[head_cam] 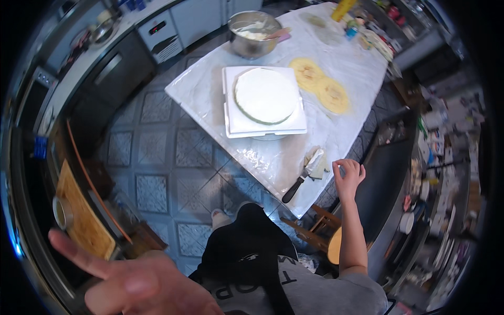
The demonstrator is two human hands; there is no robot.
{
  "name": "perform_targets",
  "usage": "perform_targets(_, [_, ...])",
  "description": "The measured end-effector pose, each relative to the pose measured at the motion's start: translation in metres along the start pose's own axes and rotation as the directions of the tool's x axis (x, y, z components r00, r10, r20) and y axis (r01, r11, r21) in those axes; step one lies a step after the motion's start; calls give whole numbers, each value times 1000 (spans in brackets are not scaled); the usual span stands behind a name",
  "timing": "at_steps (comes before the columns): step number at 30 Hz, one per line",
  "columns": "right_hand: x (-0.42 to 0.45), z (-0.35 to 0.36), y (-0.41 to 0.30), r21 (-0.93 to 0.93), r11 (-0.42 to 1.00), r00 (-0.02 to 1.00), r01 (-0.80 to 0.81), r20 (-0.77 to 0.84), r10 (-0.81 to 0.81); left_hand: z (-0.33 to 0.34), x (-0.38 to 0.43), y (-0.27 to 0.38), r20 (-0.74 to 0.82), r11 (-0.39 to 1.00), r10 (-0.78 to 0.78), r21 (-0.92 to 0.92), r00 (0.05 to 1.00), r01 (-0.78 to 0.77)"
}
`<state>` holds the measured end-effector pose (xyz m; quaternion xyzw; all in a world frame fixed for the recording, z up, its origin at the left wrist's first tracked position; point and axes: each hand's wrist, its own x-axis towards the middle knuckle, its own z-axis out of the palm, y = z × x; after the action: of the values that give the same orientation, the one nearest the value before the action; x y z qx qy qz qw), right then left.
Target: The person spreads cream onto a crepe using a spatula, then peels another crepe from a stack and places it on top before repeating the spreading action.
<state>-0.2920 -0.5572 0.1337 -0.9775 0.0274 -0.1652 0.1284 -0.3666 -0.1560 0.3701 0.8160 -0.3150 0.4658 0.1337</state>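
Close to the camera at lower left is my left hand (145, 283), forefinger stretched out and nothing visible in it. My right hand (348, 177) hovers by the table's right edge, fingers loosely curled and apart, seemingly empty. Nearest to it lies a palette knife (301, 183) with a black handle, its blade smeared with white cream and resting on a pale greenish scrap (319, 169). Farther up, a round cake (267, 94) coated in smooth white cream, its side greenish, sits on a white square board (232, 126). A clear round base shows partly beneath the board.
A steel mixing bowl (252, 47) holding white cream and a spatula stands behind the board on the covered table (260, 157). Two flat yellow rounds (319, 84) lie to its right. A wooden stool (334, 244), a dark counter (382, 169) and crowded shelves flank the right side.
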Motion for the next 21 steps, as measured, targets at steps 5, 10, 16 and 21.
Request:
perform_targets(5, [-50,-62,39,-165,955,965,-248,-124,229,49,18,-31,-93,928,38,-366,995,-70])
perform_targets(10, [-43,-6,30,340,770,777,-541,-150,612,140,16,-89,-203,930,-122,-367,972,40])
perform_targets(16, [0,97,48,614,443,512,-654,-73,856,368,-34,-232,532,-84,-819,-484,216,871])
perform_targets(21, [67,132,45,558,447,524,-699,-26,851,442,-59,-279,843,-541,-473,-48,-256,840])
